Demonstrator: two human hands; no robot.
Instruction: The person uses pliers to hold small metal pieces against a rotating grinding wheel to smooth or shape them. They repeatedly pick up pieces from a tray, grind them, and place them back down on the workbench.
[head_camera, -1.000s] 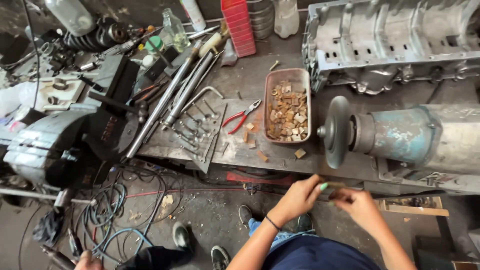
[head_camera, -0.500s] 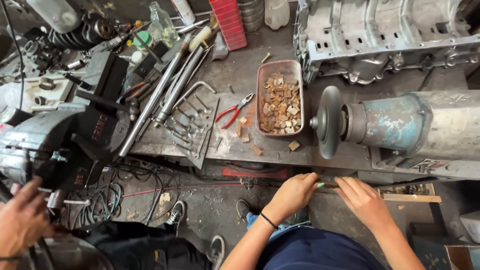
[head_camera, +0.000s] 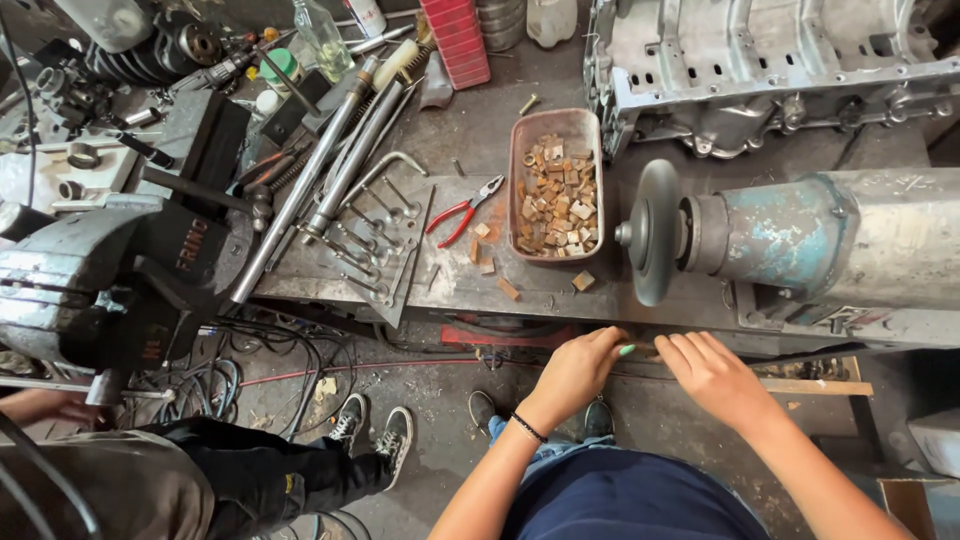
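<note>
A blue grinder motor (head_camera: 800, 235) with its disc (head_camera: 650, 235) sits on the tabletop (head_camera: 480, 130); below its edge, left hand (head_camera: 580, 368) and right hand (head_camera: 705, 372) pinch a thin rod (head_camera: 645, 350) between curled fingers, near the tray of metal bits (head_camera: 555, 185)

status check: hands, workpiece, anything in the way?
Left hand and right hand pinch a small green-tipped piece. Grinder disc just above. Grip state unclear.
</note>
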